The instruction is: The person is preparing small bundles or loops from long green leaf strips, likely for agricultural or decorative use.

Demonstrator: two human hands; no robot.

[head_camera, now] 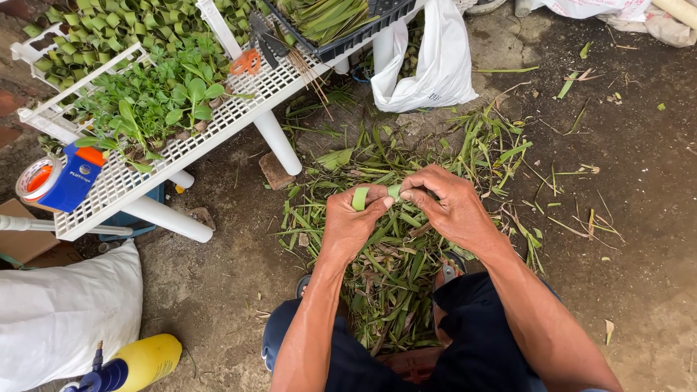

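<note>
Hands [348, 221] [454, 207] fold leaf strip [361, 197] (above scraps [396, 276]).

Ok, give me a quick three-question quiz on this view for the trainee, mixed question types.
1. True or false: both hands are on the same green leaf strip.
2. Multiple choice: the orange-handled scissors lie on
A. the ground
B. the white slatted rack
C. the white plastic bag
3. Fill in: the blue tape dispenser sits at the rack's ____ end in the picture.

Key
1. True: the left hand and the right hand pinch the strip between them, above the pile of leaf trimmings.
2. B
3. Left
</note>
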